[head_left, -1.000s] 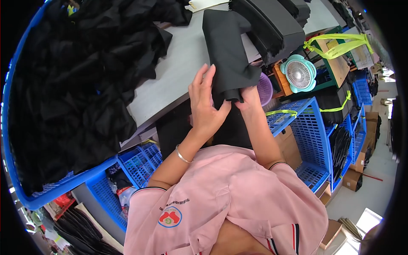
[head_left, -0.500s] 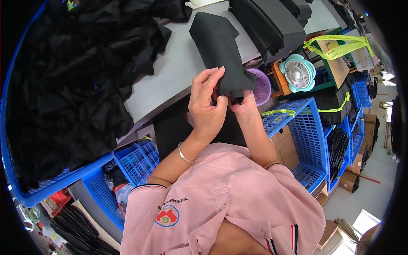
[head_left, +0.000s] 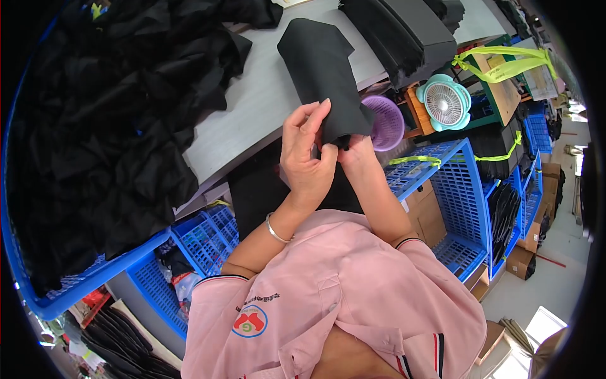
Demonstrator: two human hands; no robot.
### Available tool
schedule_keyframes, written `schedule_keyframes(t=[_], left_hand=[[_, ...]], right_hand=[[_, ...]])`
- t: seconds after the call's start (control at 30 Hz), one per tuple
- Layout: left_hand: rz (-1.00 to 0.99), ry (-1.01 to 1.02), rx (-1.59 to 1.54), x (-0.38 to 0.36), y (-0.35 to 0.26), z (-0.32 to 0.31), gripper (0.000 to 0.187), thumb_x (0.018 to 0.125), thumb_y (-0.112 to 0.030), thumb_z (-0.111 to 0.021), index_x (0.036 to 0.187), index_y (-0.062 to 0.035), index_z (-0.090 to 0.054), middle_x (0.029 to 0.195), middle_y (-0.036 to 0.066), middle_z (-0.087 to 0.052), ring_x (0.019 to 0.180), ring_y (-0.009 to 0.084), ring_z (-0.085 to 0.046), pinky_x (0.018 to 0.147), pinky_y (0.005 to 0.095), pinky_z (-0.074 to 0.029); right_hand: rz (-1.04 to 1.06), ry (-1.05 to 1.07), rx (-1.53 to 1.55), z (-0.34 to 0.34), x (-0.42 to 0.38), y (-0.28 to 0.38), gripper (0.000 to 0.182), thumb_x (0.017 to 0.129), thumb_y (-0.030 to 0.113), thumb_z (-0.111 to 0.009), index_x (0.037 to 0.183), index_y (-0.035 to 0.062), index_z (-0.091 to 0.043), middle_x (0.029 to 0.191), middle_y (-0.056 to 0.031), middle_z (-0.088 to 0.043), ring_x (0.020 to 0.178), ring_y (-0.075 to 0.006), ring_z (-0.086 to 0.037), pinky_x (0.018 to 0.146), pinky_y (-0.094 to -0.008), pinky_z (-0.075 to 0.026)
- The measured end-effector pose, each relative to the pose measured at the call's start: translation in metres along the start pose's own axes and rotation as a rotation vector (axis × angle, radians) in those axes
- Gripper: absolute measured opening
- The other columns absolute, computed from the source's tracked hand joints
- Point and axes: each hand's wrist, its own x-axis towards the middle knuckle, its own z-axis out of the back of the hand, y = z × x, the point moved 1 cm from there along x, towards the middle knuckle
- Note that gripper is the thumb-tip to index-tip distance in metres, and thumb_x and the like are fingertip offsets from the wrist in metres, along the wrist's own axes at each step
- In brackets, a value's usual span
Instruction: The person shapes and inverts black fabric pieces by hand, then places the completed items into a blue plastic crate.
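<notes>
A black fabric piece [head_left: 323,76] stretches from the grey table toward me, its near end between my two hands. My left hand [head_left: 308,148], with a silver bangle on the wrist, is bent at the fabric's left near edge, thumb and fingers against it. My right hand [head_left: 357,150] is under the near right corner, gripping it from below; the cloth covers most of its fingers. The near edge looks folded or bunched between the hands. Exactly how the fingertips pinch it is hidden.
A large heap of black fabric [head_left: 107,126] fills a blue crate on the left. Stacked black pieces [head_left: 404,38] lie at the table's back right. A purple basket [head_left: 386,123], a small turquoise fan [head_left: 444,101] and blue crates [head_left: 464,196] stand to the right.
The fabric's near right corner has shifted left and slightly up, showing more of the purple basket. Less of its bunched near edge hangs down now. My left hand has barely moved.
</notes>
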Motion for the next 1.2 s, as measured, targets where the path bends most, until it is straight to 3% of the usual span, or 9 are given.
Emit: schedule_keyframes(t=[0.4,0.53,0.63,0.77,0.9,0.93,1.03,1.13,1.2], left_hand=[[-0.001,-0.016,-0.014,-0.008,0.007,0.012,0.064,0.078,0.019,-0.055,0.138,-0.0008,-0.054,0.134,0.012,-0.050,0.090,0.0088,-0.057,0.072,0.0225,-0.051],[0.293,-0.005,-0.097,-0.016,0.039,0.022,0.049,0.092,0.005,-0.049,0.141,-0.0009,-0.051,0.120,0.010,-0.062,0.084,0.0080,-0.059,0.070,0.0224,-0.050],[0.614,-0.066,-0.363,-0.022,0.070,0.027,0.040,0.099,-0.007,-0.046,0.137,-0.0016,-0.055,0.099,0.005,-0.070,0.080,0.0078,-0.062,0.067,0.0210,-0.050],[0.776,-0.109,-0.465,-0.025,0.082,0.036,0.031,0.097,-0.006,-0.049,0.123,-0.0011,-0.064,0.102,0.005,-0.070,0.084,0.0097,-0.065,0.068,0.0226,-0.051],[0.821,-0.114,-0.538,-0.029,0.085,0.014,0.035,0.096,-0.003,-0.046,0.127,0.0031,-0.061,0.089,0.002,-0.068,0.077,0.0067,-0.059,0.069,0.0204,-0.047],[0.825,-0.153,-0.596,-0.027,0.079,0.007,0.024,0.095,-0.004,-0.048,0.109,0.0061,-0.065,0.080,0.001,-0.064,0.069,0.0061,-0.055,0.063,0.0203,-0.044],[1.076,-0.140,-0.604,-0.044,0.107,-0.004,0.014,0.093,-0.006,-0.050,0.081,-0.0025,-0.054,0.072,0.001,-0.058,0.057,0.0054,-0.048,0.052,0.0207,-0.038],[1.042,0.100,-0.645,-0.062,0.139,0.002,0.009,0.092,-0.005,-0.050,0.091,-0.0011,-0.058,0.073,0.001,-0.061,0.059,0.0064,-0.051,0.052,0.0214,-0.038],[1.130,-0.109,-0.744,-0.037,0.086,-0.009,0.020,0.091,-0.003,-0.051,0.109,0.0001,-0.058,0.089,0.004,-0.066,0.074,0.0097,-0.062,0.060,0.0229,-0.046]], right_hand=[[0.258,0.064,-0.212,0.014,0.015,-0.011,0.031,0.093,0.019,-0.062,0.117,-0.0014,-0.059,0.109,-0.0140,-0.065,0.090,-0.0250,-0.067,0.075,-0.0370,-0.058],[0.654,0.031,-1.064,0.054,0.054,-0.020,0.036,0.092,0.015,-0.064,0.123,-0.0009,-0.056,0.117,-0.0110,-0.063,0.106,-0.0208,-0.061,0.089,-0.0319,-0.052],[0.377,0.226,-1.452,0.023,0.046,-0.002,0.038,0.087,0.006,-0.062,0.123,-0.0041,-0.054,0.121,-0.0079,-0.060,0.108,-0.0167,-0.056,0.093,-0.0296,-0.046],[-0.051,0.353,-1.093,0.006,0.027,0.013,0.033,0.079,-0.001,-0.063,0.111,-0.0032,-0.063,0.115,-0.0161,-0.064,0.107,-0.0251,-0.059,0.095,-0.0359,-0.046],[1.042,0.152,-2.224,0.026,0.033,-0.016,0.033,0.068,0.004,-0.066,0.100,-0.0029,-0.067,0.109,-0.0207,-0.064,0.100,-0.0418,-0.059,0.094,-0.0474,-0.045],[0.648,0.186,-2.712,0.025,0.033,-0.023,0.037,0.073,0.011,-0.065,0.108,-0.0003,-0.066,0.112,-0.0188,-0.063,0.103,-0.0378,-0.059,0.093,-0.0473,-0.044],[0.836,0.103,-2.433,0.014,0.031,-0.038,0.042,0.077,0.010,-0.060,0.118,0.0026,-0.059,0.105,-0.0139,-0.061,0.100,-0.0335,-0.058,0.091,-0.0481,-0.041],[1.018,0.139,-2.261,0.010,0.023,-0.033,0.033,0.076,0.009,-0.059,0.109,0.0022,-0.062,0.100,-0.0133,-0.059,0.099,-0.0319,-0.058,0.089,-0.0472,-0.042],[0.802,0.162,-2.413,0.006,0.014,-0.034,0.025,0.076,0.011,-0.059,0.099,0.0030,-0.065,0.093,-0.0154,-0.062,0.093,-0.0326,-0.061,0.088,-0.0471,-0.041]])
